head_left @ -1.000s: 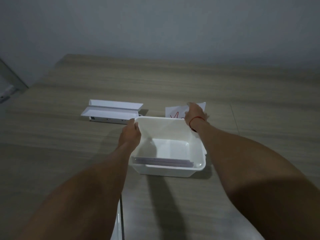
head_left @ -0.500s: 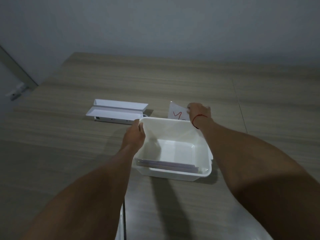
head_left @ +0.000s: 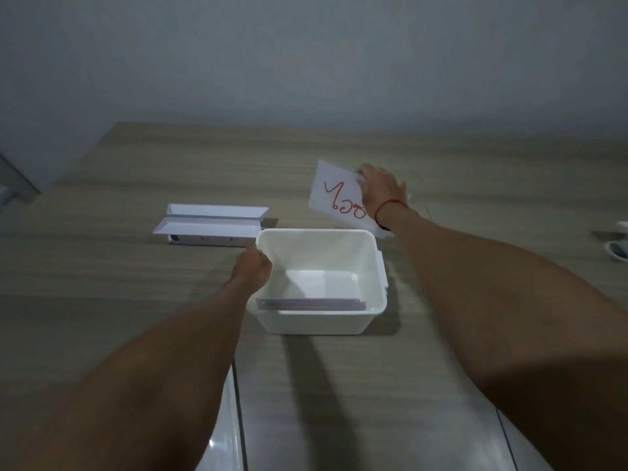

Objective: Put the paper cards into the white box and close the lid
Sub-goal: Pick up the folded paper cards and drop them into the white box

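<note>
At the centre of the desk (head_left: 119, 300): one white box (head_left: 319, 321), rectangular, open-topped, standing upright with its rim uncovered. Inside, along the near wall, lies a thin flat stack of pale purple-edged sheets (head_left: 311, 303) (whether cards or some other insert cannot be told).

Paper card (head_left: 336, 198): white, marked with red handwriting, raised off the desk and tilted, just beyond the far right corner of the box. Its lower edge sits close to the box rim; contact cannot be told. More white paper shows beneath its lower right corner, partly hidden by the wrist.

Right hand (head_left: 380, 190): closed on the right edge of the card, fingers wrapped round it. A red string bracelet (head_left: 387, 207) circles the wrist.

Left hand (head_left: 253, 270): curled over the far left part of the box rim, gripping the wall, thumb side toward the inside.

Left of the box, on the far side: a long white item made of two tray-like halves (head_left: 210, 224), lying flat and side by side, the near half touching or nearly touching the box's far left corner.

Desk: wood-grain surface, dimly lit, with a grey wall (head_left: 306, 62) behind. At the right edge of the scene, a small white object (head_left: 618, 246), partly cut off and unidentifiable.
</note>
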Action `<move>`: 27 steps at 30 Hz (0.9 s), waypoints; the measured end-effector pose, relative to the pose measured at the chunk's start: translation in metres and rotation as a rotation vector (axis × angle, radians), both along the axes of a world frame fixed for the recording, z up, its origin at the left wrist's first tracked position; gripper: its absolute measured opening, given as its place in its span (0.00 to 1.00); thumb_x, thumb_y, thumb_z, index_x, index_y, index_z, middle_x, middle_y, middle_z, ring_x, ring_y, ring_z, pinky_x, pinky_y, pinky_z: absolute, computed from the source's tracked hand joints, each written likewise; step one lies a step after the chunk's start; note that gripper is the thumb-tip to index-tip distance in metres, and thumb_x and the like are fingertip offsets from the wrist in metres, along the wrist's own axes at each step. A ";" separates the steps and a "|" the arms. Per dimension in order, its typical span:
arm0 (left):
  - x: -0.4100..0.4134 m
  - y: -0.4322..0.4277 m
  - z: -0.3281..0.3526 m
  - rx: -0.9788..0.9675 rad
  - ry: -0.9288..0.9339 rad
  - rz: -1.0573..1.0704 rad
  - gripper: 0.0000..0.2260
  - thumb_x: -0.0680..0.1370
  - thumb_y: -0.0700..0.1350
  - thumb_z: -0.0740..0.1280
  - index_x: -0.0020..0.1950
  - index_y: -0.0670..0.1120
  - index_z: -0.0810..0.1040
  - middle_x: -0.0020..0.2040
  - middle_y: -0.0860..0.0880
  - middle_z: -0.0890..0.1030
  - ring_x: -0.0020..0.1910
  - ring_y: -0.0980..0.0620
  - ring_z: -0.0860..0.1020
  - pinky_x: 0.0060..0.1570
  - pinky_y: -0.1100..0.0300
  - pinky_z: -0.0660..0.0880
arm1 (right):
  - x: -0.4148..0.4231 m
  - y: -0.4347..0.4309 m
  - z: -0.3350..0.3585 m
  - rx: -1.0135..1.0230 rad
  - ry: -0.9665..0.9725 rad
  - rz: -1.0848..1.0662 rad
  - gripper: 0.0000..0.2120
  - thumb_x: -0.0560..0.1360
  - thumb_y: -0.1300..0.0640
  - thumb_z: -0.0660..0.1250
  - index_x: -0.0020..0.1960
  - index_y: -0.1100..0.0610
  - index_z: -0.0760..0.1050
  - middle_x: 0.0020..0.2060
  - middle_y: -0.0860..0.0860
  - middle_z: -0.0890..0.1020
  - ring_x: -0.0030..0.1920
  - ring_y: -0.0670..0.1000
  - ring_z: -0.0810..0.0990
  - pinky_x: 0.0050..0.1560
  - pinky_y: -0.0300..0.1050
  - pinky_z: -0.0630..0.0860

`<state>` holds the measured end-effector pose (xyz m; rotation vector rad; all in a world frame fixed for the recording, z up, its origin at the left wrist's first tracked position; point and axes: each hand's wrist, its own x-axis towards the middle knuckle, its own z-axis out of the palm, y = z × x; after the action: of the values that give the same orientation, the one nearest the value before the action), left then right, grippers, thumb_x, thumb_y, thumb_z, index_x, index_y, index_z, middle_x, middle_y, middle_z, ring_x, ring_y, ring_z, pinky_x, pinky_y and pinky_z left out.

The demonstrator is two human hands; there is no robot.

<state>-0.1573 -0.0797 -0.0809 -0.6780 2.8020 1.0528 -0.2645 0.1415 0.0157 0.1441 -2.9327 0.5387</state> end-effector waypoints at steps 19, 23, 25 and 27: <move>0.030 0.031 0.003 0.199 -0.047 0.122 0.23 0.83 0.46 0.48 0.68 0.33 0.70 0.67 0.33 0.73 0.66 0.36 0.72 0.64 0.49 0.69 | 0.094 0.009 -0.029 -0.012 -0.573 0.196 0.14 0.80 0.51 0.56 0.59 0.53 0.76 0.63 0.54 0.78 0.59 0.56 0.77 0.61 0.48 0.73; 0.033 0.036 0.003 0.226 -0.045 0.137 0.22 0.83 0.47 0.48 0.68 0.34 0.69 0.66 0.34 0.74 0.65 0.37 0.73 0.61 0.50 0.70 | 0.114 0.005 -0.035 0.041 -0.647 0.256 0.15 0.80 0.52 0.59 0.61 0.54 0.77 0.64 0.52 0.77 0.62 0.56 0.76 0.63 0.47 0.71; 0.035 0.039 0.003 0.221 -0.050 0.147 0.21 0.84 0.46 0.48 0.68 0.34 0.69 0.67 0.35 0.73 0.65 0.37 0.73 0.62 0.51 0.69 | 0.123 0.003 -0.041 0.038 -0.681 0.268 0.13 0.78 0.52 0.61 0.59 0.54 0.79 0.62 0.52 0.79 0.58 0.55 0.78 0.63 0.47 0.73; 0.035 0.041 0.003 0.209 -0.049 0.143 0.21 0.84 0.46 0.48 0.68 0.35 0.68 0.68 0.35 0.72 0.67 0.37 0.71 0.63 0.51 0.68 | 0.130 0.003 -0.046 0.055 -0.715 0.278 0.13 0.77 0.51 0.63 0.57 0.52 0.80 0.61 0.50 0.79 0.57 0.54 0.79 0.64 0.47 0.74</move>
<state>-0.1226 -0.0384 -0.0778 -0.8746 2.5855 1.3102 -0.1347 0.1443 -0.0301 0.4562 -3.6534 0.6566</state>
